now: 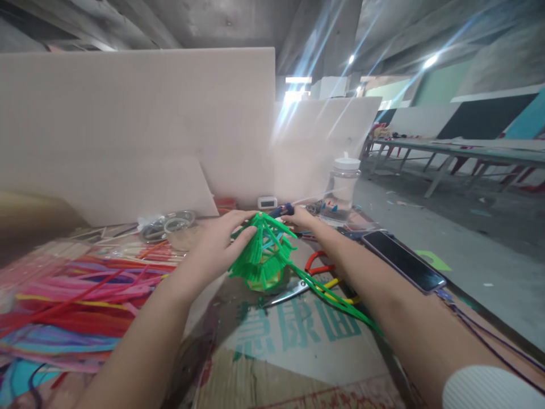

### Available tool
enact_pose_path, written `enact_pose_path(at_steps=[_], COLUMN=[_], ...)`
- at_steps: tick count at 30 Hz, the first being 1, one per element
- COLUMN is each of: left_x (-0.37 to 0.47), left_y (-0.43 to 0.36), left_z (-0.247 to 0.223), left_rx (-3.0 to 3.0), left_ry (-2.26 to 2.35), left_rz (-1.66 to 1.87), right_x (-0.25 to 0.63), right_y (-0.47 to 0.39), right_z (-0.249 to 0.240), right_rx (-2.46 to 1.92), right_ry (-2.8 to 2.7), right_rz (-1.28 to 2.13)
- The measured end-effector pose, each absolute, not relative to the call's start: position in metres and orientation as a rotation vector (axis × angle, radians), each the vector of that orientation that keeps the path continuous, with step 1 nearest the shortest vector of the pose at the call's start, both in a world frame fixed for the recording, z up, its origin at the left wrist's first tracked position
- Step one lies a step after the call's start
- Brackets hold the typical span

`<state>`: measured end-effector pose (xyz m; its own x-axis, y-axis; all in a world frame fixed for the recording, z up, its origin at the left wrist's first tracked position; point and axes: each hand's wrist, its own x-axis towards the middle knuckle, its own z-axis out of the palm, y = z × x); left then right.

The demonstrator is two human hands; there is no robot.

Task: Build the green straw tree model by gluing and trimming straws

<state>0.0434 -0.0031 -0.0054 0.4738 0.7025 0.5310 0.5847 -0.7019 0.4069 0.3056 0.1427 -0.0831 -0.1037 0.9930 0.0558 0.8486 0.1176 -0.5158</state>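
A green roof-shaped craft piece made of fuzzy strips stands on the cardboard, over a yellowish base. My left hand holds its left side, with thumb and fingers near the peak. Behind the piece, my right hand is closed on a dark blue tool, probably a glue gun, which reaches toward the peak. Long green strips trail from the craft to the right, across scissors with red and yellow handles. The scissors lie just right of the craft.
Colourful fuzzy strips cover the left side. A clear bottle, a small white clock and tape rolls stand or lie farther back. At right is a phone with cables. White boards rise behind.
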Motion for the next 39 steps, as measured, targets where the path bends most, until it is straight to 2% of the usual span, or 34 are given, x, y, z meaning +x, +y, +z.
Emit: enact_pose_path(at_steps=[10,17,22,27,32,39], left_x=[0.041,0.04,0.039,0.039,0.041,0.04], left_y=[0.002,0.003,-0.001,-0.003,-0.001,0.002], left_z=[-0.011,-0.012,-0.008,-0.008,-0.009,-0.011], left_rx=[2.576,2.588,2.588,2.594,2.597,2.548], left_ry=[1.178,1.171,1.169,1.169,1.161,1.246], left_rz=[1.031,1.034,1.032,1.03,1.046,1.071], right_x=[0.346,0.31,0.291,0.306,0.325,0.303], right_y=[0.058,-0.006,0.0,0.019,0.021,-0.032], right_z=[-0.048,-0.066,-0.092,-0.097,-0.072,-0.022], right_rx=[-1.759,-1.608,-1.588,-1.493,-1.345,-1.121], right_ry=[-2.052,-2.345,-2.244,-2.009,-1.679,-1.508], right_rz=[0.189,0.468,0.525,0.72,0.766,0.777])
